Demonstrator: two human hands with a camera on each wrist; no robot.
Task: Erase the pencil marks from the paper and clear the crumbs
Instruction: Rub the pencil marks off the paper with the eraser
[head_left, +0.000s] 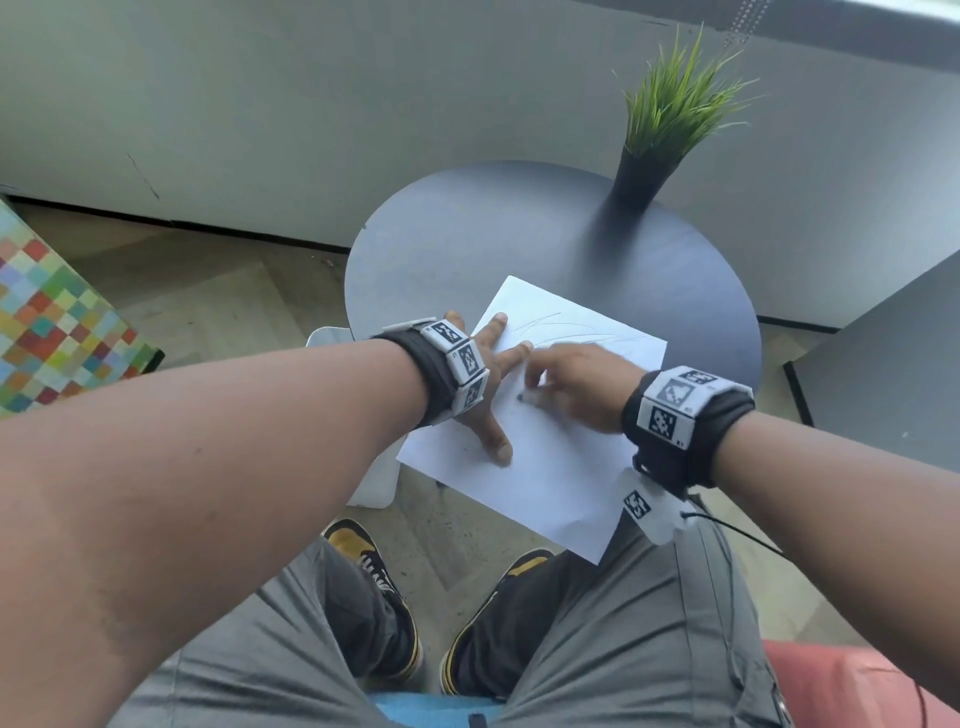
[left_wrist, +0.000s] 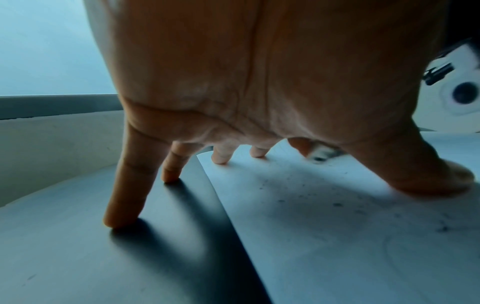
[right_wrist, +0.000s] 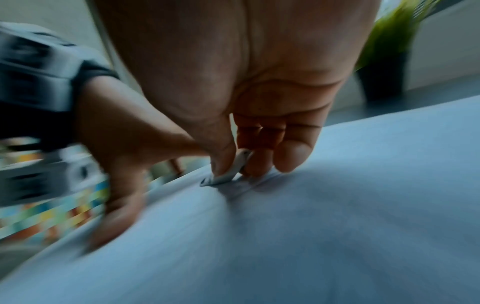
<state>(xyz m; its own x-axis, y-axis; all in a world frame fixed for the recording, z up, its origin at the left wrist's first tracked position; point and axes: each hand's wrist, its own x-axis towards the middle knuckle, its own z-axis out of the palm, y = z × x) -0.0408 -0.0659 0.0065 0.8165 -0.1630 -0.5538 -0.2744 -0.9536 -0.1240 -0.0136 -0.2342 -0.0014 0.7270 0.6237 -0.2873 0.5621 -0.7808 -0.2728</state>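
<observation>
A white sheet of paper (head_left: 550, 457) lies on the round dark table (head_left: 467, 234), its near corner hanging over the edge. Thin pencil lines (head_left: 566, 327) cross its far part. My left hand (head_left: 488, 374) is spread flat, the thumb (left_wrist: 426, 176) and two fingers pressing the paper (left_wrist: 337, 236), the other fingers on the table (left_wrist: 78, 246). My right hand (head_left: 576, 384) pinches a small white eraser (right_wrist: 231, 172) between thumb and fingers, its dirty end (head_left: 521, 397) on the paper (right_wrist: 337, 226). Dark crumbs (left_wrist: 337, 204) dot the sheet near the thumb.
A black vase with green grass (head_left: 660, 135) stands at the table's far right edge, also blurred in the right wrist view as the plant (right_wrist: 384, 61). A checkered colourful seat (head_left: 52, 322) is at the left. My knees and shoes (head_left: 374, 587) are below the table.
</observation>
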